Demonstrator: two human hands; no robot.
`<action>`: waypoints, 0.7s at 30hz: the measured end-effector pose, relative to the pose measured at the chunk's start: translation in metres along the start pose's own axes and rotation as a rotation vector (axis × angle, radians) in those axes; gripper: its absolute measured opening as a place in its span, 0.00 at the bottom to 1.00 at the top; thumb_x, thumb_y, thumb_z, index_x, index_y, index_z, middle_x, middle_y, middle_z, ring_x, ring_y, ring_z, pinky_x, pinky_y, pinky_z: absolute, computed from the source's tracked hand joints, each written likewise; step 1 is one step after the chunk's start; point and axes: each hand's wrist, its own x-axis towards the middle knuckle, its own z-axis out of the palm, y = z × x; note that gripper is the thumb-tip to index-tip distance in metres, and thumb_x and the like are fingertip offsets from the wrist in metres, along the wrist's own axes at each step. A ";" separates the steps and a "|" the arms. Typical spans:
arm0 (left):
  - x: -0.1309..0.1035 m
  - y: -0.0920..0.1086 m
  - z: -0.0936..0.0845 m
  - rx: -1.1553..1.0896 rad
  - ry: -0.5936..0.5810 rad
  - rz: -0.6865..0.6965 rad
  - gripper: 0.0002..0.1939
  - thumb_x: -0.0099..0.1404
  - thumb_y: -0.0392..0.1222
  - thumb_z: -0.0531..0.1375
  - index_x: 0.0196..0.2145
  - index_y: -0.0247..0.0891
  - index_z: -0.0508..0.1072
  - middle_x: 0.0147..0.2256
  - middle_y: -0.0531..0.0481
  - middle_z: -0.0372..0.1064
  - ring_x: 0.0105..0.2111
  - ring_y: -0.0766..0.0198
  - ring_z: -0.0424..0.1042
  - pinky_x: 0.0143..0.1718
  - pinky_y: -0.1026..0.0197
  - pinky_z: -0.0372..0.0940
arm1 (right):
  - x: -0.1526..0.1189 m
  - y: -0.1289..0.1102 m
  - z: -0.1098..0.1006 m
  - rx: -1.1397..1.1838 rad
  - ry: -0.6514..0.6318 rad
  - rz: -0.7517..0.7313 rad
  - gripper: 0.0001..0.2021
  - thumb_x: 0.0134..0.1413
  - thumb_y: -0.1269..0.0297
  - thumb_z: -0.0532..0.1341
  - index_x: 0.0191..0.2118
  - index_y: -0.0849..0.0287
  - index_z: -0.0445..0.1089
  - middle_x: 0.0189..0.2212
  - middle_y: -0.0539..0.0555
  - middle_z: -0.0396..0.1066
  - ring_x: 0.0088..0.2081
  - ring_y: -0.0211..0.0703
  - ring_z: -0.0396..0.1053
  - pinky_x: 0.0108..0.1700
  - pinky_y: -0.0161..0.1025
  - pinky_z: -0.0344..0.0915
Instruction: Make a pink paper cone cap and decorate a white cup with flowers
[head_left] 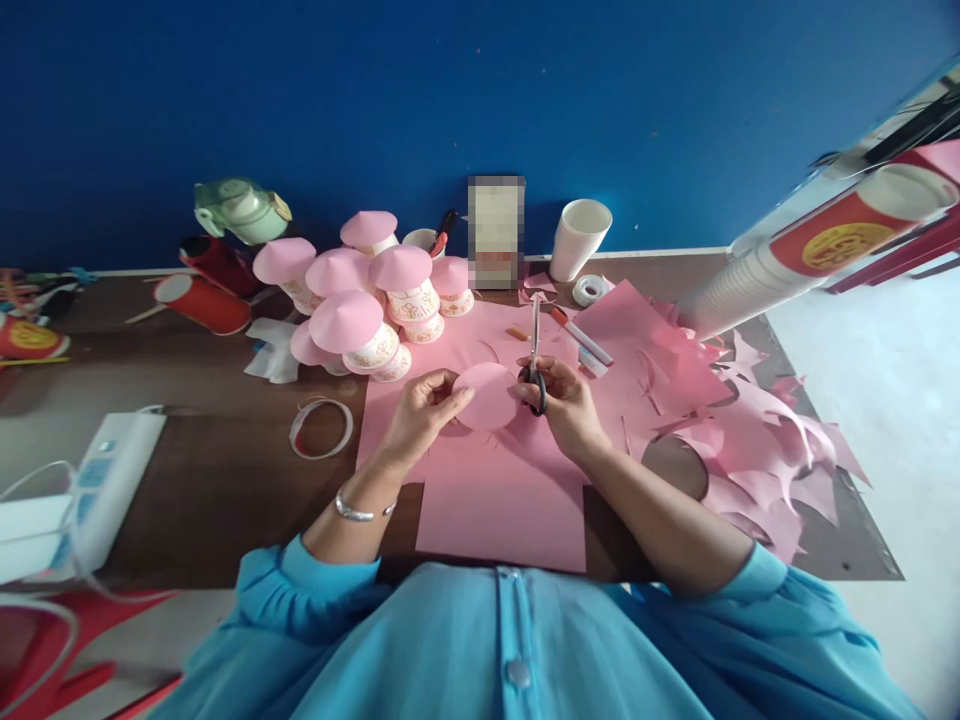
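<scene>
Pink paper disc [486, 397] appeared to be at the trimming step, and any further cut called for turning the scissors [535, 335] to its rim. The left hand [427, 405] pinched the disc's left edge between thumb and fingers, over pink sheets [501, 520]; the right hand [568, 405] gripped the scissors, blades pointing away, its fingertips at or just beside the right edge.

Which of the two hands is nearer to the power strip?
Left. The left hand, pinching the pink disc, is right of the power strip; the right hand, with the scissors, is farther right.
</scene>
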 end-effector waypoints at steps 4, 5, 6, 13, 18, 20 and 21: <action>0.000 0.001 0.001 -0.044 -0.024 -0.028 0.17 0.58 0.52 0.69 0.27 0.37 0.72 0.22 0.56 0.64 0.22 0.69 0.60 0.25 0.65 0.55 | 0.001 0.003 -0.001 0.004 -0.029 0.020 0.22 0.38 0.55 0.79 0.40 0.52 0.77 0.31 0.47 0.72 0.33 0.37 0.67 0.35 0.36 0.67; 0.000 0.001 0.001 -0.052 -0.031 -0.028 0.17 0.57 0.52 0.69 0.28 0.37 0.72 0.22 0.56 0.64 0.23 0.69 0.60 0.25 0.65 0.55 | 0.001 0.003 -0.001 0.006 -0.039 0.026 0.22 0.38 0.55 0.79 0.40 0.52 0.76 0.31 0.47 0.72 0.33 0.37 0.67 0.35 0.36 0.67; 0.000 0.001 0.001 -0.056 -0.038 -0.025 0.16 0.57 0.52 0.70 0.29 0.37 0.72 0.23 0.56 0.65 0.24 0.69 0.61 0.26 0.65 0.56 | 0.001 0.003 -0.001 0.007 -0.045 0.029 0.22 0.38 0.56 0.79 0.40 0.52 0.76 0.31 0.47 0.72 0.33 0.36 0.67 0.35 0.35 0.67; 0.002 -0.008 0.002 -0.013 -0.052 -0.036 0.17 0.59 0.52 0.68 0.27 0.37 0.68 0.25 0.56 0.61 0.27 0.68 0.59 0.29 0.65 0.55 | 0.001 0.004 0.000 0.006 -0.057 0.036 0.23 0.35 0.57 0.80 0.40 0.53 0.76 0.30 0.45 0.71 0.32 0.36 0.67 0.37 0.36 0.68; 0.003 -0.011 0.003 -0.016 -0.050 -0.058 0.16 0.57 0.51 0.68 0.27 0.38 0.68 0.25 0.56 0.62 0.26 0.67 0.61 0.29 0.64 0.57 | 0.003 0.005 -0.001 -0.031 -0.065 0.026 0.23 0.37 0.55 0.80 0.41 0.53 0.76 0.30 0.46 0.71 0.33 0.37 0.67 0.37 0.37 0.69; 0.003 -0.009 0.003 -0.039 -0.079 -0.053 0.16 0.57 0.52 0.69 0.30 0.38 0.72 0.28 0.55 0.67 0.28 0.66 0.64 0.31 0.63 0.60 | 0.003 0.004 -0.002 -0.025 -0.095 0.028 0.23 0.36 0.55 0.80 0.41 0.53 0.76 0.30 0.46 0.72 0.33 0.37 0.68 0.37 0.37 0.69; 0.003 -0.008 0.002 -0.044 -0.091 -0.045 0.16 0.57 0.53 0.69 0.32 0.37 0.73 0.28 0.54 0.68 0.29 0.65 0.65 0.32 0.63 0.61 | 0.003 0.003 -0.002 -0.021 -0.126 0.034 0.24 0.35 0.56 0.80 0.40 0.53 0.76 0.30 0.47 0.72 0.33 0.37 0.68 0.36 0.37 0.68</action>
